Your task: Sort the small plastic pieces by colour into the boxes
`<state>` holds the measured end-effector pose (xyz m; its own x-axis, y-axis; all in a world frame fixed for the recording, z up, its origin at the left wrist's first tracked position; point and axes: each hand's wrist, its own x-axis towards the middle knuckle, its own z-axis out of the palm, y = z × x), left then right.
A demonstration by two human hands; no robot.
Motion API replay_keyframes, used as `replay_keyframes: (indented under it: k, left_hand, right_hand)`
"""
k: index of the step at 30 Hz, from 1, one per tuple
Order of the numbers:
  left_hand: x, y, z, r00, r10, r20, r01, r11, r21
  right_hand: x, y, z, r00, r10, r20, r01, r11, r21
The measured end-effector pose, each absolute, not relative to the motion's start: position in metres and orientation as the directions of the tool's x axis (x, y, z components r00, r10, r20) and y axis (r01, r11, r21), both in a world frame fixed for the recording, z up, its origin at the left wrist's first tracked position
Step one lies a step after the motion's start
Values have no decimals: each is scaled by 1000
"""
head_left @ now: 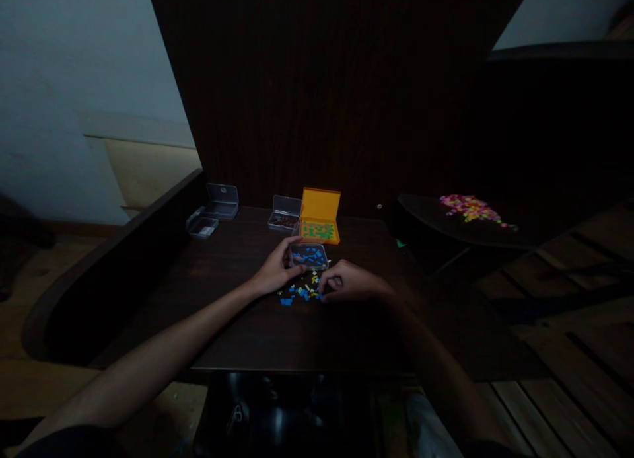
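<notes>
My left hand (278,267) grips a clear plastic box (323,264) by its left side, thumb in front and fingers behind. Small blue pieces (310,254) lie inside that box. Just in front of it, a loose pile of small blue, yellow and pale pieces (302,291) is spread on the dark desk (238,342). My right hand (349,281) rests at the right edge of the pile, fingers curled down and pinched together. Whatever its fingertips hold, if anything, is too small and hidden to make out.
Behind the held box stands an open orange box (321,203) with green pieces. Left of it is an open clear box (284,213) with dark pieces. More open clear boxes (222,207) stand at the back left. Pink and yellow pieces (470,208) lie on a side shelf (421,213).
</notes>
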<state>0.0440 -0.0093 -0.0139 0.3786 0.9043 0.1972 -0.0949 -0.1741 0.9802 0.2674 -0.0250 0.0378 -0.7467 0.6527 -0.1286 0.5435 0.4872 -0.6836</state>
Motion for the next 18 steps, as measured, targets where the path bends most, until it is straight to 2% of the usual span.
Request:
replay_keyframes:
  k: [4, 8, 18]
  left_hand:
    - [46, -13, -14, 411, 889, 200, -123, -163, 979]
    - [48, -16, -15, 427, 878, 217, -106, -189, 976]
    - [50, -22, -11, 465, 855, 228, -77, -217, 973]
  right_hand:
    - [267, -23, 34, -574, 817, 57, 509, 411, -756]
    - [262, -19, 28, -384, 901, 203, 582, 407, -704]
    - [255, -16, 18, -301, 924, 234, 763, 381, -522]
